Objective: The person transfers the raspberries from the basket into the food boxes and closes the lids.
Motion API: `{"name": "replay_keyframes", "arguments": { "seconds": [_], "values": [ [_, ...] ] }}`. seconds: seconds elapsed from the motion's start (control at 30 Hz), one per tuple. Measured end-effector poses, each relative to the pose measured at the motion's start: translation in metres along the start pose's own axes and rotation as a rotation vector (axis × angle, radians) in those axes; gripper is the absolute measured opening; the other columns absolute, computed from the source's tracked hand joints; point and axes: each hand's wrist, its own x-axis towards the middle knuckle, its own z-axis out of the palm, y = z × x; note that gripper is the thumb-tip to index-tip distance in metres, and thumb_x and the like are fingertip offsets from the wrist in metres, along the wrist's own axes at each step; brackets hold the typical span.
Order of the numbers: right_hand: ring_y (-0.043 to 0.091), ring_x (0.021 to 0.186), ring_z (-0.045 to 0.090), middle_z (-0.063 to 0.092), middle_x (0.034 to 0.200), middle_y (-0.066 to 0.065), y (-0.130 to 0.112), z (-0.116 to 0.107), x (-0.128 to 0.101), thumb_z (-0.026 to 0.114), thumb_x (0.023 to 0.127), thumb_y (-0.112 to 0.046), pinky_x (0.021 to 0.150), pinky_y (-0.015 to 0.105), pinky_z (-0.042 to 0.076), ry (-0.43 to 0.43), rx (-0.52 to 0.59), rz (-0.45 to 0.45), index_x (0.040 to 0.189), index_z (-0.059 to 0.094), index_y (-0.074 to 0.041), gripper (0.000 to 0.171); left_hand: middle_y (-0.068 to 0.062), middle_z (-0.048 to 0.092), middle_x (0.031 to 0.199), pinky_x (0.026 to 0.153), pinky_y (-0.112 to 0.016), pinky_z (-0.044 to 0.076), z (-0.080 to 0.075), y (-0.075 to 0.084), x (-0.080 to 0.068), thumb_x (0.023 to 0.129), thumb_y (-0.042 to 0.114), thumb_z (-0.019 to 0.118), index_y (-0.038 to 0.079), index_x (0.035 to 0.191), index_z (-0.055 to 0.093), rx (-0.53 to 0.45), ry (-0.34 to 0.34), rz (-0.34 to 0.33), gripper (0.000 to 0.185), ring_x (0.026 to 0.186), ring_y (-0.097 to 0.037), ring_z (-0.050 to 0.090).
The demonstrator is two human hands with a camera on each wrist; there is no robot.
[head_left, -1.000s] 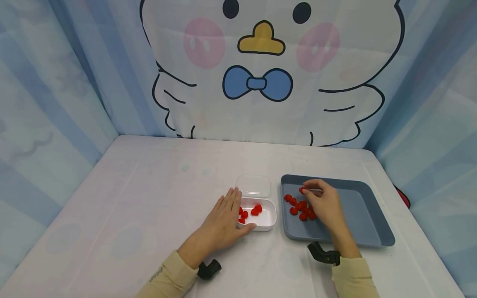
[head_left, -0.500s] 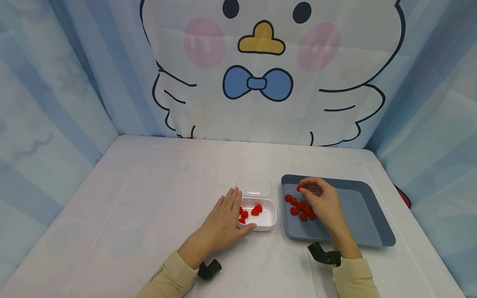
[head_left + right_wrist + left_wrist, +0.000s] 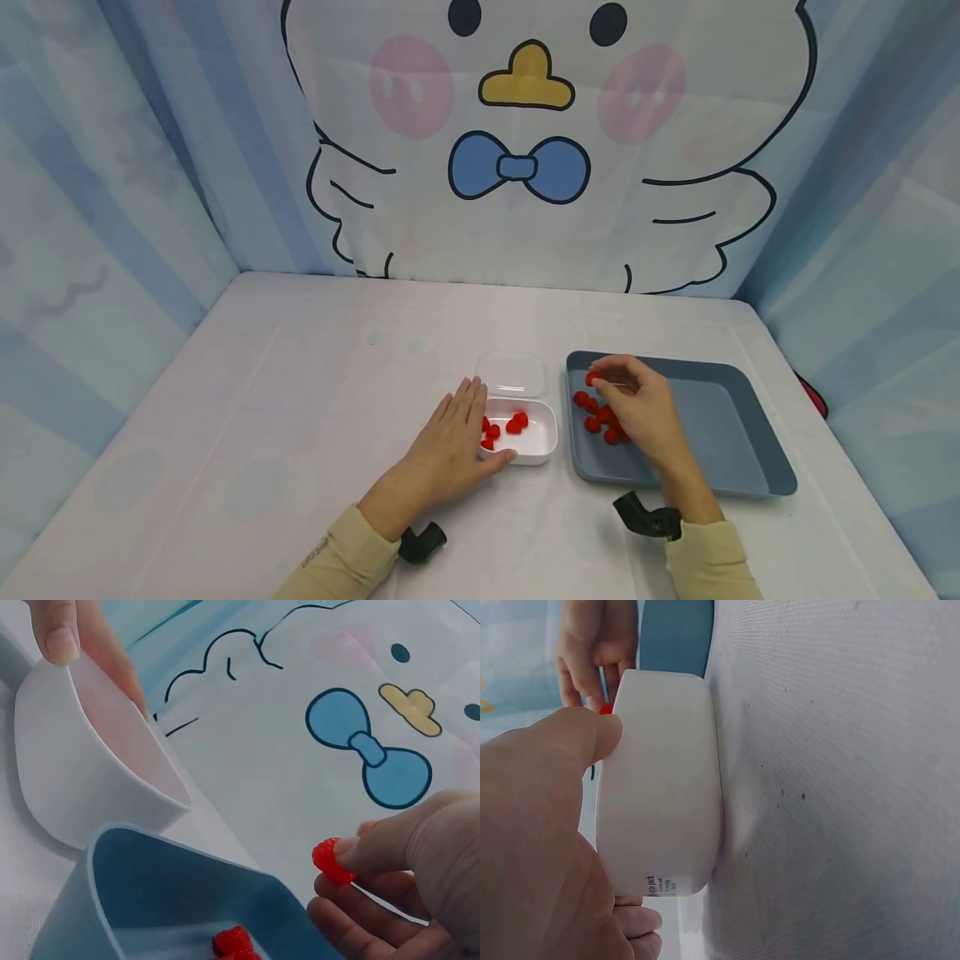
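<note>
Between thumb and fingertips my right hand [image 3: 647,408] pinches a red raspberry [image 3: 330,861], held over the blue-grey tray [image 3: 735,433] near its far left corner. Below it, several more raspberries [image 3: 592,424] lie heaped in the tray's left part. My left hand [image 3: 448,446] rests with straight fingers along the left side of a white box [image 3: 542,437]; its thumb touches the near rim, seen in the left wrist view on the box wall [image 3: 660,787]. Inside the box lie several raspberries [image 3: 517,422], some partly hidden by the left hand.
A clear plastic lid [image 3: 512,373] lies just behind the white box. White cloth covers the table [image 3: 300,400]. Printed curtains [image 3: 517,233] close off the back and both sides. Black wrist mounts [image 3: 422,543] sit on both forearms.
My right hand has shifted left across the tray with the pinched raspberry, towards the tray's left side. The left hand and the white box have stayed in place.
</note>
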Motion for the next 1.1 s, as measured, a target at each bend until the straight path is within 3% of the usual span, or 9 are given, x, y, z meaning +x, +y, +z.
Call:
{"name": "replay_keyframes", "arguments": {
  "seconds": [0.2,0.47,0.7,0.9,1.1],
  "values": [
    [0.005,0.098,0.064,0.071,0.111,0.005,-0.004,0.004,-0.001,0.068,0.095,-0.019,0.083,0.010,0.051,-0.008,0.015,-0.038,0.114,0.067,-0.012,0.021,-0.014,0.018,0.166,0.125,-0.050,0.018,0.000,0.000,0.001,0.091,0.061,0.056,0.002,0.157,0.017,-0.002,-0.002,-0.003,0.097,0.155,-0.030,0.014],
    [0.023,0.095,0.068,0.071,0.110,0.008,-0.012,0.013,-0.002,0.068,0.094,-0.013,0.078,0.014,0.055,-0.058,0.041,-0.043,0.114,0.067,-0.010,0.021,-0.013,0.017,0.167,0.125,-0.049,0.017,0.000,0.000,0.000,0.091,0.063,0.054,0.003,0.158,0.016,0.003,-0.005,-0.008,0.098,0.155,-0.029,0.013],
    [0.021,0.095,0.066,0.070,0.110,0.009,-0.016,0.022,-0.006,0.067,0.093,-0.007,0.075,0.014,0.055,-0.084,0.028,-0.081,0.113,0.067,-0.010,0.021,-0.014,0.018,0.166,0.125,-0.050,0.019,-0.001,0.000,-0.001,0.091,0.062,0.055,0.002,0.157,0.017,0.005,-0.009,-0.001,0.097,0.155,-0.030,0.014],
    [0.021,0.098,0.068,0.071,0.109,0.008,-0.021,0.031,-0.008,0.068,0.092,-0.006,0.082,0.016,0.055,-0.108,0.016,-0.131,0.112,0.068,-0.009,0.020,-0.014,0.017,0.166,0.125,-0.050,0.018,-0.002,0.000,-0.001,0.091,0.064,0.054,0.002,0.158,0.016,0.005,-0.014,-0.005,0.098,0.155,-0.029,0.013],
    [0.021,0.099,0.068,0.071,0.107,0.008,-0.024,0.042,-0.010,0.068,0.091,-0.002,0.087,0.027,0.058,-0.157,0.056,-0.187,0.111,0.068,-0.006,0.021,-0.014,0.018,0.166,0.124,-0.050,0.019,-0.001,-0.001,-0.001,0.091,0.064,0.054,0.002,0.157,0.017,0.013,-0.004,-0.003,0.098,0.155,-0.030,0.014]
  ]
}}
